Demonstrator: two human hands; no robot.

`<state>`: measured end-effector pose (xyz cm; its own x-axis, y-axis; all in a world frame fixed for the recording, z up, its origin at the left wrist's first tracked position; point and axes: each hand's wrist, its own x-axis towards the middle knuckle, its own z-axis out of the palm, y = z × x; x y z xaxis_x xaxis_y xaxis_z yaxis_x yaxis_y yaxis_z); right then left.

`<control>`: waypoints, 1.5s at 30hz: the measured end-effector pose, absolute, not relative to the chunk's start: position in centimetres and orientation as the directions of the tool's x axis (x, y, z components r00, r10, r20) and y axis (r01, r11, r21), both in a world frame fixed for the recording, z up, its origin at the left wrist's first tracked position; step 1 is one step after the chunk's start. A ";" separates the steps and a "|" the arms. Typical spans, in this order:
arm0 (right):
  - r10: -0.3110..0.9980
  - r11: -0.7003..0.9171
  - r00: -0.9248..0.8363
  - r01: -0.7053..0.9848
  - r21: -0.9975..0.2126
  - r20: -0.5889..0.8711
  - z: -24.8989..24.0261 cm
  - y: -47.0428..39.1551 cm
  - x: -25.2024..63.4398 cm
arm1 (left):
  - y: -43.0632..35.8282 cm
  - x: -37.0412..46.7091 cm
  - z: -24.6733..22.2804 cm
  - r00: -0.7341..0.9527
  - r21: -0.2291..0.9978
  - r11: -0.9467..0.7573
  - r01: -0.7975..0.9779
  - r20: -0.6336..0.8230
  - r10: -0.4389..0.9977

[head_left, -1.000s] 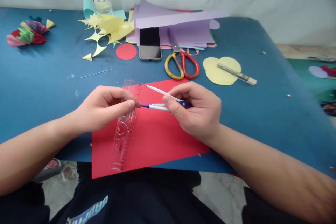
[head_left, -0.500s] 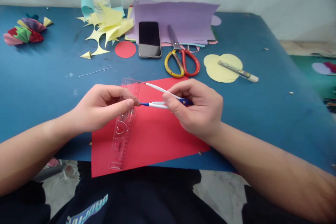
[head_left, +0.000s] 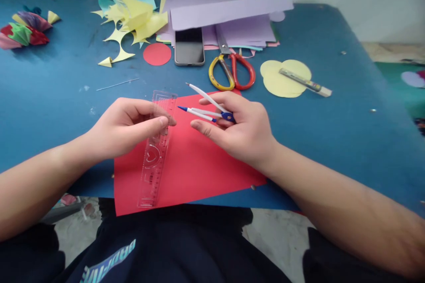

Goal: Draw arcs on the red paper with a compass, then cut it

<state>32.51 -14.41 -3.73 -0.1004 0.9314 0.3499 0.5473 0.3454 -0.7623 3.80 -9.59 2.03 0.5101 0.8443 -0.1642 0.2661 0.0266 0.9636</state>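
Observation:
A clear plastic ruler (head_left: 153,172) is pinched near its upper part between the thumb and fingers of my left hand (head_left: 129,128). It slants over a red sheet of paper (head_left: 199,163) at the table's front edge. My right hand (head_left: 242,130) holds a white and blue compass (head_left: 227,116) by its hinge, legs spread and tips pointing left. The thumb of that hand is lifted a little off the compass. The blue-tipped leg ends just right of the ruler, above the red sheet.
Scissors (head_left: 234,70), a phone (head_left: 189,48) partly under purple paper (head_left: 229,11), a red circle (head_left: 157,54) and yellow scraps (head_left: 139,17) lie behind. Yellow circles (head_left: 275,84) bear a small tube (head_left: 305,82) at right. A needle (head_left: 117,84) and colourful folded papers (head_left: 28,31) are left.
The compass has tilted, and its blue tip has come away from my left fingers. My right thumb has opened outward. The top purple sheet has flopped forward over the phone's upper end.

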 end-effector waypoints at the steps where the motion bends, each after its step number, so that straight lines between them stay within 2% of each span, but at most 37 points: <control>1: 0.938 0.328 -0.095 0.553 -0.766 0.333 -3.8 -14.3 32.6 | -9.5 3.8 1.9 0.507 0.966 0.027 0.258 -0.159 0.847; 3: 0.943 0.324 -0.122 0.554 -0.767 0.310 -3.8 -14.2 32.7 | -9.3 3.7 1.5 0.504 0.977 0.045 0.207 -0.146 0.851; 7: 0.895 0.445 -0.292 0.512 -0.735 0.338 -3.5 -13.8 32.7 | -9.2 3.5 1.1 0.493 0.984 0.154 0.088 -0.178 0.852; 10: 0.867 0.491 -0.369 0.511 -0.705 0.336 -3.5 -13.6 32.5 | -9.5 3.7 1.6 0.453 0.969 0.224 0.106 -0.247 0.857; 15: 0.870 0.493 -0.344 0.567 -0.660 0.355 -4.2 -13.7 32.5 | -10.3 4.4 2.5 0.408 0.936 0.293 0.196 -0.349 0.844; 18: 0.877 0.479 -0.311 0.606 -0.635 0.365 -4.2 -13.8 32.5 | -10.7 4.8 2.5 0.435 0.928 0.321 0.189 -0.373 0.820; 22: 0.877 0.479 -0.325 0.642 -0.599 0.353 -3.9 -13.9 32.5 | -11.0 5.0 2.3 0.439 0.936 0.305 0.176 -0.353 0.827; 27: 0.872 0.489 -0.357 0.641 -0.591 0.335 -4.1 -14.2 32.1 | -11.1 5.1 2.3 0.393 0.919 0.297 0.259 -0.382 0.837; 35: 0.853 0.519 -0.343 0.638 -0.569 0.393 -4.5 -15.2 31.5 | -11.7 5.0 2.0 0.417 0.931 0.236 0.277 -0.338 0.844; 40: 0.872 0.489 -0.326 0.634 -0.599 0.366 -4.0 -15.4 31.4 | -11.9 5.1 2.4 0.443 0.936 0.238 0.259 -0.334 0.832; 45: 0.886 0.453 -0.340 0.479 -0.752 0.316 -3.1 -15.1 31.3 | -12.2 5.5 3.3 0.436 0.920 0.216 0.328 -0.350 0.829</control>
<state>31.28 -15.14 -3.12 -0.3402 0.8856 0.3163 0.4790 0.4527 -0.7521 5.52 -12.23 3.35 0.4364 0.8289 -0.3501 0.3282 0.2157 0.9196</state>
